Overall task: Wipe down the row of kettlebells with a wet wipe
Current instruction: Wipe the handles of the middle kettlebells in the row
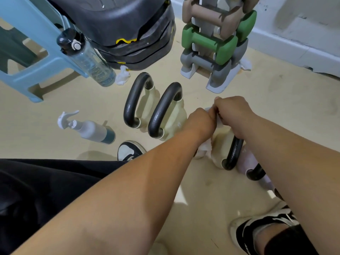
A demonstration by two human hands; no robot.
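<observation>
Several cream kettlebells with black handles stand in a row on the floor. The far kettlebell point(139, 100) and the second kettlebell point(165, 111) are untouched. Over the third kettlebell point(223, 144) my left hand point(201, 122) and my right hand point(232, 112) meet, both pinching a white wet wipe point(205, 149) that hangs down against its cream body. A pale pink kettlebell point(248, 162) sits behind my right forearm, mostly hidden.
A white spray bottle point(88, 128) lies left of the row. Behind it are a clear water bottle point(88, 59), a blue stool point(31, 45), stacked black equipment point(128, 24), a dumbbell rack point(215, 39) and crumpled used wipes point(122, 75). My shoes point(129, 150) stand close by.
</observation>
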